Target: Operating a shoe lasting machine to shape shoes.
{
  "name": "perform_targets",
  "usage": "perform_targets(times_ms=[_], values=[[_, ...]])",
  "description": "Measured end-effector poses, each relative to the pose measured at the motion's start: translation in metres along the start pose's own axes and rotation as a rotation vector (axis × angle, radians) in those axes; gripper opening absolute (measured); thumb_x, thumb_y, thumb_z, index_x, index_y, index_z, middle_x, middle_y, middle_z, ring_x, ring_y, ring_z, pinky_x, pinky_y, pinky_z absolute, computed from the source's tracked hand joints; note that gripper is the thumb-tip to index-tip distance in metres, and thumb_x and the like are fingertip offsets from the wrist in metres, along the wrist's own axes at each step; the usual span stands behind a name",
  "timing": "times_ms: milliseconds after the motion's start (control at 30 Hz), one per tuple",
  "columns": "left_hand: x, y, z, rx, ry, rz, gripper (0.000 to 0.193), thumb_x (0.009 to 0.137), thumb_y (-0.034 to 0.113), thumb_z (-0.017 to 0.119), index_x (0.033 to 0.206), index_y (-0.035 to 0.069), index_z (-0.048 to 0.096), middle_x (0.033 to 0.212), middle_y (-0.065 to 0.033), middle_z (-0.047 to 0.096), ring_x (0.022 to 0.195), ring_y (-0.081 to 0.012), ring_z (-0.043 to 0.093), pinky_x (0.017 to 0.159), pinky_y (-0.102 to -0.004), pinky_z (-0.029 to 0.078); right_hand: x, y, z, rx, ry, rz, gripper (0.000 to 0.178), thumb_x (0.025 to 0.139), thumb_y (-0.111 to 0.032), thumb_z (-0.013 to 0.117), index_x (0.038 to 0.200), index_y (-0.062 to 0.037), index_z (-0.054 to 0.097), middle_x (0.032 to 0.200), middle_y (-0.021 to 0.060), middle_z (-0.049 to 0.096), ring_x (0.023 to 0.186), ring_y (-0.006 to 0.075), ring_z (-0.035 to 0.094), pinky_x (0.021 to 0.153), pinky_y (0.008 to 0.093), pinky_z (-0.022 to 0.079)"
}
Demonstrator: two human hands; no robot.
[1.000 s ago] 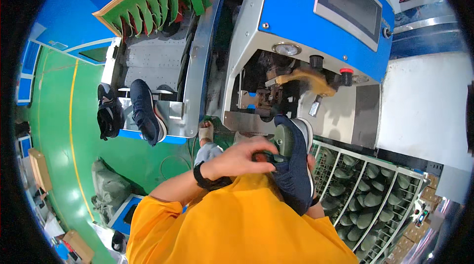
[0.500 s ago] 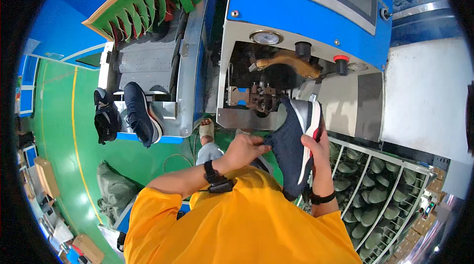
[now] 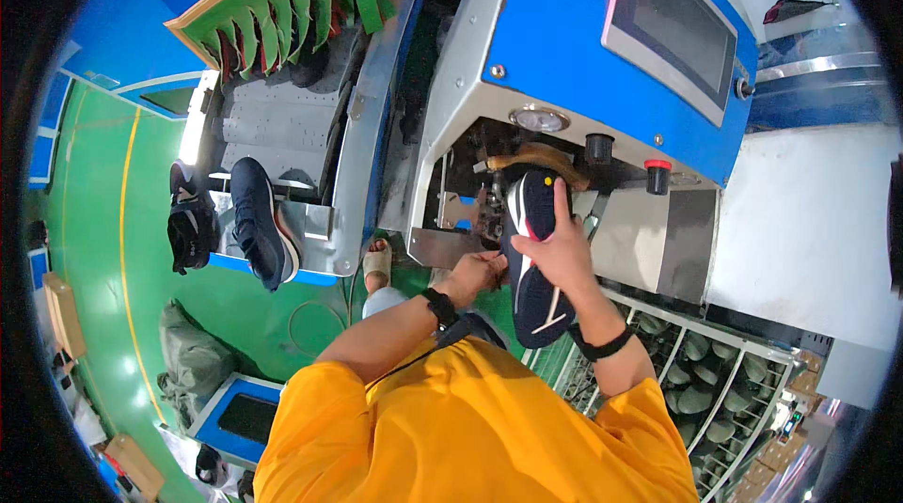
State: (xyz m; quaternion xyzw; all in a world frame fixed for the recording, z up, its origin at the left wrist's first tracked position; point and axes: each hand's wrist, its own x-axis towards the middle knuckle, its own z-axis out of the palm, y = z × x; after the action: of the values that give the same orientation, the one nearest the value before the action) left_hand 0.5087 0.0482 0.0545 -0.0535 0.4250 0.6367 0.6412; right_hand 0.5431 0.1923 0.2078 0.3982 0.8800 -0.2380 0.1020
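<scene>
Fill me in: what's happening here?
A person in a yellow shirt is at a blue-and-white machine. Their right hand grips a navy shoe, its sole turned toward the camera, in front of the machine. The left hand is at the shoe's edge; whether it grips anything is unclear. Off to the left, a second navy shoe and a black shoe sit side by side at a green-flapped unit.

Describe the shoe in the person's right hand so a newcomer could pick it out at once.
Start at the big blue machine. At its front, the right hand grips a dark blue shoe. Turned sole outward, it shows a yellow dot, whereas the two shoes off to the left show their uppers.
</scene>
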Motion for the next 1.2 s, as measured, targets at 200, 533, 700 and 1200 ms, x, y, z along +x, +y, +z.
perform_targets(times_ms=[200, 533, 700, 1200], values=[[0.005, 0.004, -0.037, 0.005, 0.068, 0.098, 0.022, 0.102, 0.018, 0.057, 0.108, 0.002, 0.07, 0.09, -0.001, 0.065, 0.08, -0.0119, 0.057, 0.07, -0.029, 0.045, 0.027, -0.013, 0.005, -0.064, 0.155, 0.004, 0.112, 0.08, -0.052, 0.076, 0.162, -0.0137, 0.011, 0.133, 0.0467, 0.043, 0.109, 0.0596, 0.058, 0.09, 0.0565, 0.053], [-0.092, 0.044, -0.087, 0.552, 0.125, 0.161, 0.038, 0.1, 0.034, 0.055, 0.103, -0.001, 0.072, 0.089, -0.0079, 0.071, 0.082, -0.0181, 0.066, 0.075, -0.0334, 0.051, 0.0, -0.016, 0.01, -0.063, 0.229, 0.035, 0.116, 0.079, -0.048, 0.078, 0.163, -0.0184, 0.004, 0.125, 0.0459, 0.047, 0.101, 0.06, 0.06, 0.083, 0.056, 0.054], [-0.103, 0.069, -0.082, 0.734, 0.151, 0.166, 0.04, 0.101, 0.034, 0.06, 0.113, -0.003, 0.068, 0.098, -0.0062, 0.072, 0.088, -0.0134, 0.065, 0.079, -0.0276, 0.05, -0.024, -0.012, 0.014, -0.035, 0.388, -0.006, 0.114, 0.079, -0.045, 0.078, 0.163, -0.017, 0.005, 0.122, 0.0432, 0.049, 0.099, 0.0588, 0.061, 0.081, 0.0573, 0.054], [-0.09, 0.044, -0.054, 0.082, -0.603, -0.721, 0.087, 0.095, 0.077, 0.037, 0.145, 0.006, 0.042, 0.129, -0.0202, 0.062, 0.111, -0.0294, 0.066, 0.097, -0.0419, 0.053, -0.236, -0.007, 0.037, -0.233, 0.259, -0.165, 0.101, 0.079, -0.032, 0.083, 0.156, -0.0001, 0.025, 0.108, 0.0262, 0.059, 0.078, 0.0428, 0.066, 0.08, 0.0429, 0.055]])
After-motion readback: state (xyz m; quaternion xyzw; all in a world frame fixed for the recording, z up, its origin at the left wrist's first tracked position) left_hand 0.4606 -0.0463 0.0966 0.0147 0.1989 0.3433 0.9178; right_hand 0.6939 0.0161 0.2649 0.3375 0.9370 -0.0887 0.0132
